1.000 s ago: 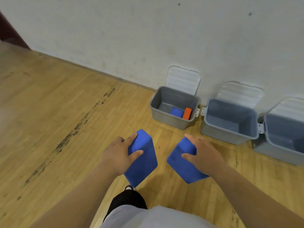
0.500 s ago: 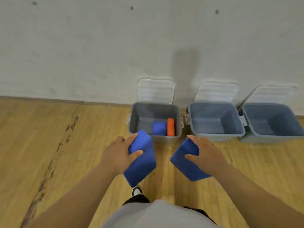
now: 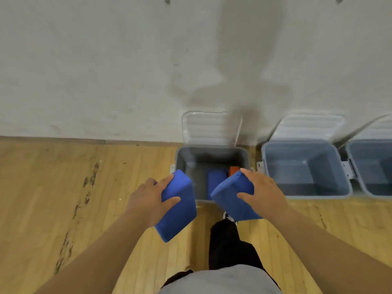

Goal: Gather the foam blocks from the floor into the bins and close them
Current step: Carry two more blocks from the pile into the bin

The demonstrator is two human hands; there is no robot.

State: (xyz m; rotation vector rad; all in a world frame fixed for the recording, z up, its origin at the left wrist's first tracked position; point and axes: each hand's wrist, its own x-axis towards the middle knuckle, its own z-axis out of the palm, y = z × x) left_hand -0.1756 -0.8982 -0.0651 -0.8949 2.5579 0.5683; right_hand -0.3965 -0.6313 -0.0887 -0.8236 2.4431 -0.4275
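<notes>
- The left grip (image 3: 148, 200), a bare hand, is curled round a blue foam block (image 3: 180, 209): thumb on the broad face, fingers over the top edge. The block is a matte, sharp-cornered brick, tilted, in front of the bin's near left corner.
- The right grip (image 3: 263, 196) clasps a second blue foam block (image 3: 229, 198) the same way, in front of the bin's near right corner.
- The left bin (image 3: 179, 160) is grey, smooth plastic with rounded corners. A blue block (image 3: 216, 179) and an orange block (image 3: 234, 169) lie inside.
- Its clear ribbed lid (image 3: 212, 128) stands open against the wall.
- The middle bin (image 3: 305, 196) and the right bin (image 3: 360, 183) stand just beside it in a row, lids up, joined by white latches (image 3: 347, 168).
- The floor (image 3: 63, 198) is pale wood strip with dark scuffs.
- The wall (image 3: 95, 60) is off-white, blotchy plaster bearing a shadow.
</notes>
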